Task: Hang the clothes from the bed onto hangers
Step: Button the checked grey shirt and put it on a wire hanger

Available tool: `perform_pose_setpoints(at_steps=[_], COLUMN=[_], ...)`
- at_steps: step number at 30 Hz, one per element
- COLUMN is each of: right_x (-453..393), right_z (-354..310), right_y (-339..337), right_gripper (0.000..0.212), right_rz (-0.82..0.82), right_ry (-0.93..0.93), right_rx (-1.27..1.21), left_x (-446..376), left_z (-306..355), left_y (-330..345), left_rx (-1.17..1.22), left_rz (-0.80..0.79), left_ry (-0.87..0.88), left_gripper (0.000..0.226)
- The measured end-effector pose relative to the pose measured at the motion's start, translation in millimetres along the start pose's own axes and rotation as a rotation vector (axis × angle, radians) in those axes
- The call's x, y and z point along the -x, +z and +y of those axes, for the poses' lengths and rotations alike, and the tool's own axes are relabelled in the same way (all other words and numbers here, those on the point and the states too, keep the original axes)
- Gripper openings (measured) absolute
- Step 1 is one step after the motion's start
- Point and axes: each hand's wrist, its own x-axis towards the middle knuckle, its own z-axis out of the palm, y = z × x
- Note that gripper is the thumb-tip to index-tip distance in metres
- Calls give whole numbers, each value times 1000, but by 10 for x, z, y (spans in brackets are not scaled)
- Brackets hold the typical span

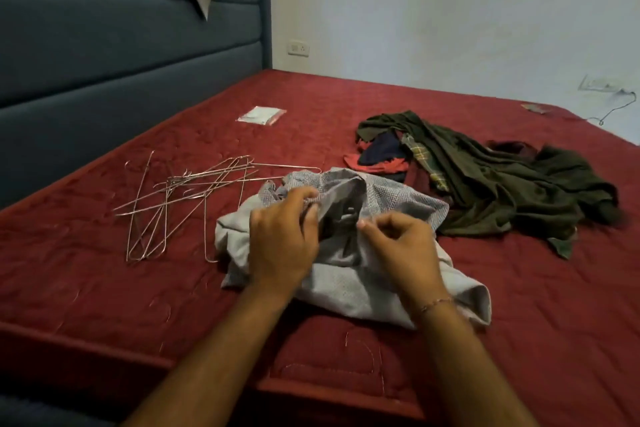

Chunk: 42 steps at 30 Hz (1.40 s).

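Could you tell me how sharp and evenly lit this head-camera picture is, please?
Head view: dim, flat indoor light, no glare, only soft shadows under the grey garment. Both the left hand and right hand are slightly motion-blurred where they grip it. The wire hangers stay fairly crisp. Wide-angle distortion bends the headboard and the bed's edges.

Clear plastic packet (261, 114) near blue headboard (121, 45); white wall socket (298, 48).

On the bed (104, 288) we see hangers (180, 198) left of the shirt (346, 284), the clothes pile (485, 180) right.
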Motion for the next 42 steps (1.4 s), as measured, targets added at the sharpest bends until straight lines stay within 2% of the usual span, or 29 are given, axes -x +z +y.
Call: perform_pose_setpoints(at_steps=[2,4,8,13,18,25,27,30,32,38,42], right_x=[290,506,621,699,714,707,706,698,702,753,746], right_z=[152,272,391,313,287,296,297,316,324,329,376], right_y=[148,215,190,189,161,177,181,185,192,177,191], right_gripper=[19,16,21,24,28,32,35,38,36,19,16], right_rz=[-66,-90,-31,-67,-124,-73,-57,-6,10,30,29], right_ry=[93,128,147,131,221,257,251,234,203,136,116], right_rx=[-194,-271,-288,-359,-549,-597,-606,-582,-542,-460,-404], left_x=[310,461,521,681,786,759,761,686,642,871,876], left_z=[-63,-120,-179,-22,154,37,37,43,139,250,179], left_y=[-12,-80,-239,-228,0,57,62,103,135,193,167], left_rx=[-66,-135,3,290,603,696,639,498,458,536,597], left_rz=[-1,62,178,-13,-216,-336,-277,-55,24,-93,-169], left_ry=[-34,-18,-138,-273,-472,-599,-609,-601,-591,-485,-502], left_gripper=[30,27,29,35,20,18,17,21,23,14,9])
